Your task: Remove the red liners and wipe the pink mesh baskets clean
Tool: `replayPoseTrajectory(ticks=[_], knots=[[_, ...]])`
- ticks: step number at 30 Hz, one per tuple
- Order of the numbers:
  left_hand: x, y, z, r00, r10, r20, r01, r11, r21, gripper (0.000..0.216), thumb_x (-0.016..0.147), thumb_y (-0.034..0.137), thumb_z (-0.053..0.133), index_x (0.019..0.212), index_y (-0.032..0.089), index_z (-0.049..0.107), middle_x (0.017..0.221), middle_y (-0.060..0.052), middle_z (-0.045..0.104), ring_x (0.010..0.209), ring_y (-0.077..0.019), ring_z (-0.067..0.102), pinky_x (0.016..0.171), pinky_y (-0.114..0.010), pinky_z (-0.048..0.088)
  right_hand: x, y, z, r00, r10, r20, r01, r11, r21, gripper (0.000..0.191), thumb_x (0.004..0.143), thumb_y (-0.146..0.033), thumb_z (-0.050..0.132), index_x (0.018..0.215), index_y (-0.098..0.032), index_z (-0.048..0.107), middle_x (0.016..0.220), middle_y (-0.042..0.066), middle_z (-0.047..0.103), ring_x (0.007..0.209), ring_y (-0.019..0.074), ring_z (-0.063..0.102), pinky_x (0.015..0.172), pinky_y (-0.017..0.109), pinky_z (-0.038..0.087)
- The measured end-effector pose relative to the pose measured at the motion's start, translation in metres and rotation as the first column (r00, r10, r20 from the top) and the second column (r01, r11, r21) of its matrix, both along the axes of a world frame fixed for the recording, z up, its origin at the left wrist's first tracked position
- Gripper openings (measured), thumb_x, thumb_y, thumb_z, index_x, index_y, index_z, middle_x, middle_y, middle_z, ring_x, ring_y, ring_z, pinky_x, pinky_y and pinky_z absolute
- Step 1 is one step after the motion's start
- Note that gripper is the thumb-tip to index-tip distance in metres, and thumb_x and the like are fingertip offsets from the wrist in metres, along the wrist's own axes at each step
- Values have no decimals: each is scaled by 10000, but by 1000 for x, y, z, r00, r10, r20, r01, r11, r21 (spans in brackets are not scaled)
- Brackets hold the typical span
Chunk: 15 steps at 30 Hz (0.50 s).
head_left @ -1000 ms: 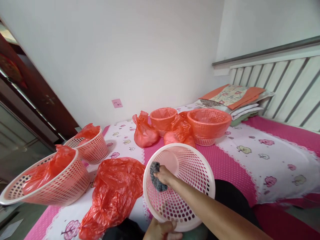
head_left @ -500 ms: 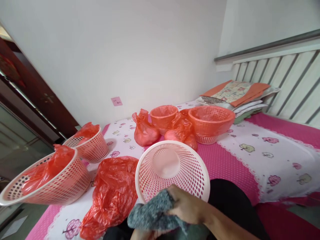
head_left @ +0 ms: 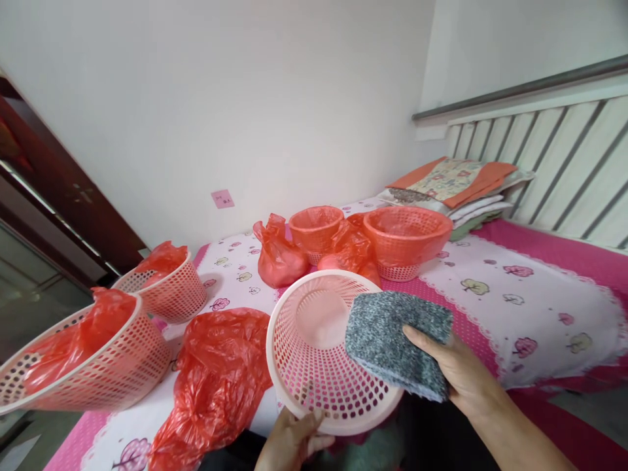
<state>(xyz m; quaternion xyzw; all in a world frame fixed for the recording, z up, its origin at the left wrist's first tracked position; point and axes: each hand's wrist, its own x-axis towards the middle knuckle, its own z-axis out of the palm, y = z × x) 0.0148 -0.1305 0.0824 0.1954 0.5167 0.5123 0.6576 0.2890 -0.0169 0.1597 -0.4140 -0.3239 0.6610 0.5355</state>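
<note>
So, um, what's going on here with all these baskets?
Someone has a pink basket tipped with its opening toward them. The left hand grips its near rim, and the right hand holds a folded grey cloth across the right part of the opening; whether cloth and basket touch is unclear. A crumpled red plastic bag lies to the left on the patterned bedspread. Farther left are two baskets holding red plastic.

Soft light glints off the red bag [head_left: 220,366], with stretching at the edges
</note>
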Motion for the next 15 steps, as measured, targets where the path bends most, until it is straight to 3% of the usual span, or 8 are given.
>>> replayPoseTrajectory(ticks=[8, 15], knots=[[11, -2, -7, 1000, 20, -16, -19, 998, 64, 527, 703, 374, 1011, 1096, 109, 782, 1178, -204, 834, 1134, -368, 790, 858, -366, 656, 1, -2, -13, 997, -3, -72, 2, 1000, -26, 595, 663, -412, 983, 1192, -240, 774, 1086, 85, 851, 1045, 355, 814, 912, 486, 691], [8, -4, -4, 992, 122, -16, -121, 992, 44, 481, 669, 335, 1027, 1040, 116, 812, 1106, -175, 851, 1059, -351, 807, 868, -411, 678, 19, 6, -8, 973, -210, -99, 210, 978, -14, 612, 724, -426, 932, 1279, -250, 743, 1171, 87, 840, 1182, 372, 772, 1004, 535, 661]])
